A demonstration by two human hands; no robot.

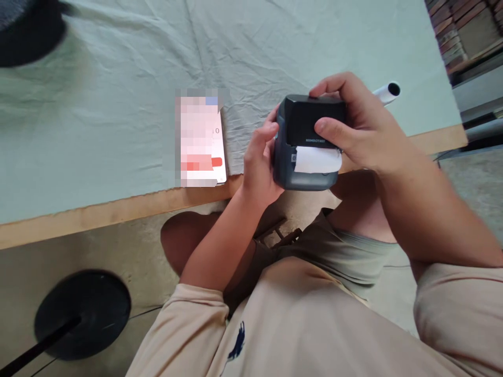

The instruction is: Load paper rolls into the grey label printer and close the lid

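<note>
Both hands are wrapped around a small dark label printer (304, 144), a boxy thing of matte plastic with rounded corners, held in the air just off the near edge of the table (118, 212). The left hand (257, 165) cups its left side, fingers curled against the casing; the right hand (353, 125) clamps over the top, thumb pressed on the black lid. A strip of white paper (317, 159) curls out of the front slot. The table wears a wrinkled pale-green cloth (118, 104), leaving a bare band of light wood along its edge. Left of the printer, 1 phone (202, 139) lies flat on the cloth at that edge. Behind the printer a white roll (387, 92) pokes out past the right hand. Most of the cloth beyond the printer lies open.
</note>
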